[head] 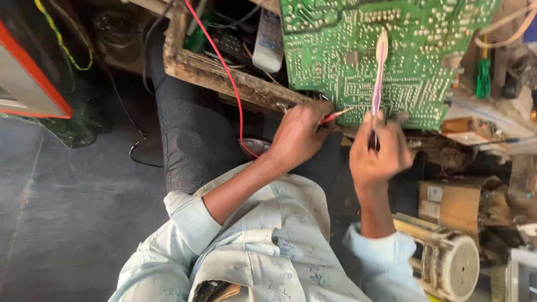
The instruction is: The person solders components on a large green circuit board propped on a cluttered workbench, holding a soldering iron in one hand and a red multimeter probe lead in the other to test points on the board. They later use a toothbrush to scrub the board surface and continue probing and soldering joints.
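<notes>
Left hand [299,134]: pinches red probe [335,116], tip touching green circuit board [403,50].
Right hand [377,151]: grips pink toothbrush [380,67], upright against board, nearer its middle.

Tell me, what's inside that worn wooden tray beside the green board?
The wooden tray holds a grey remote control, a green-handled tool and dark cables. The circuit board covers its right side.

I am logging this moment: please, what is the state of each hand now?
Left hand: closed, holding a red probe against the circuit board.
Right hand: closed, holding a pink brush over the board.
</notes>
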